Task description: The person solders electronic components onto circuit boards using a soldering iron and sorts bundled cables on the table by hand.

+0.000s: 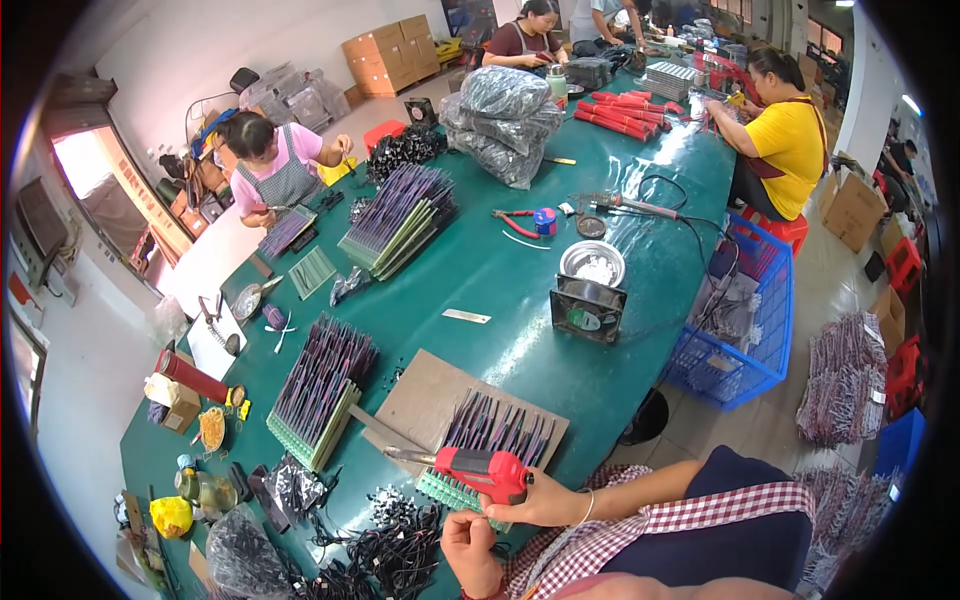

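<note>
My right hand is wrapped round the handle of a red-and-black pistol-shaped tool, its metal tip pointing left. Just below it, the fingers of my left hand are curled closed; whatever they hold is hidden. Beyond both hands, a row of dark wired parts stands upright in a green rack, partly covered by the tool. The rack rests at the edge of a brown cardboard sheet. A pile of black cables lies to the left of my left hand.
Another loaded rack stands left of the cardboard. A small fan, a metal bowl and a soldering iron sit farther off on the green table. A blue crate stands right. Several people work around the table.
</note>
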Tool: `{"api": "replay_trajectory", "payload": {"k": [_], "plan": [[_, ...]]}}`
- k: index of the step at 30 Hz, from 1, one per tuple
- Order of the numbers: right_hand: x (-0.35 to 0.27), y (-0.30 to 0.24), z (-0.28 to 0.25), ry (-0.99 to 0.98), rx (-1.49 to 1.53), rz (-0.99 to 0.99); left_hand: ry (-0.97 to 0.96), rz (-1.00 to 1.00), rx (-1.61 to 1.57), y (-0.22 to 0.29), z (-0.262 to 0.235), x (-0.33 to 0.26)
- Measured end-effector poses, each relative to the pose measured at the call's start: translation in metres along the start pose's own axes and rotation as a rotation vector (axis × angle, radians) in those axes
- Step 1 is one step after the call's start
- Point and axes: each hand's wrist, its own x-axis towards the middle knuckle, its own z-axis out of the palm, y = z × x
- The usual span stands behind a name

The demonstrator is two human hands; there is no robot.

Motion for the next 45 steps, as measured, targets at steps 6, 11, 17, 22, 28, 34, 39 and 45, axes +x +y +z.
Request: {"api": "replay_trajectory", "payload": {"k": [6,11,17,22,28,34,39,45], "plan": [[0.008,0.005,-0.004,-0.066,0.057,0.034,-0.052,0.34,0.682,0.019,-0.01,0.003],[0.003,0.008,-0.002,-0.073,0.077,0.032,-0.065,0.492,0.749,0.026,-0.009,-0.004],[0.004,0.008,0.003,-0.115,0.046,0.124,-0.171,0.635,1.027,0.038,-0.022,0.0],[0.015,-0.011,-0.012,0.097,0.083,0.032,-0.116,0.675,1.109,0.05,-0.041,0.017],[0.004,-0.009,-0.05,0.148,0.016,-0.015,0.031,0.601,1.218,0.024,-0.082,0.076],[-0.008,0.012,-0.055,0.081,-0.083,0.145,0.02,0.579,1.265,0.013,-0.083,0.1],[-0.001,0.019,-0.039,0.109,-0.132,0.244,-0.058,0.563,1.366,0.012,-0.083,0.112],[0.003,0.023,-0.034,0.121,-0.138,0.327,-0.124,0.526,1.387,0.022,-0.085,0.118]]}}
